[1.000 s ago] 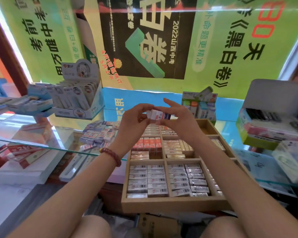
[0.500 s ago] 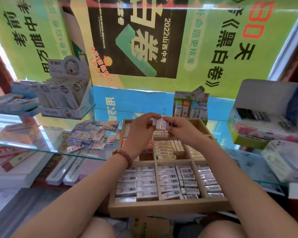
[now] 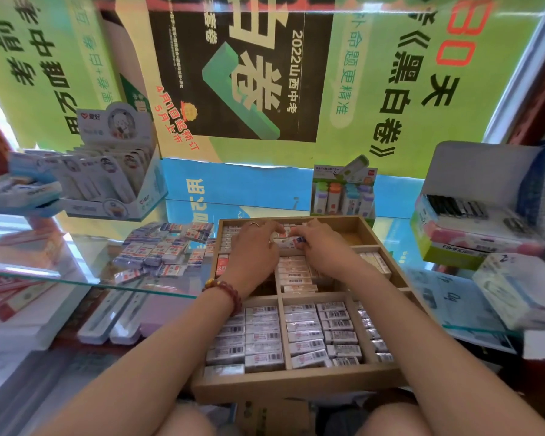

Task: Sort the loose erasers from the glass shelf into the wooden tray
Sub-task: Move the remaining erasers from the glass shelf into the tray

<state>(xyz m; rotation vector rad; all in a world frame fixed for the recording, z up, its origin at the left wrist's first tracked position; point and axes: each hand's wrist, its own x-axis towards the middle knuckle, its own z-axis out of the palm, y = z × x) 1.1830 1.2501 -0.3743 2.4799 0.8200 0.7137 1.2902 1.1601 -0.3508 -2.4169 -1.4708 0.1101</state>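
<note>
Pinching one eraser (image 3: 287,243) together, left hand (image 3: 255,247) and right hand (image 3: 323,248) hover over one wooden tray (image 3: 296,384).

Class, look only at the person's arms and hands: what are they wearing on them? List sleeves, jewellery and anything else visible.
No sleeves show; both forearms are bare. The left hand has a thin, pale ring on one finger, and its wrist carries a bracelet of round dark-red beads with a lighter amber one. The right hand shows no jewellery.
</note>
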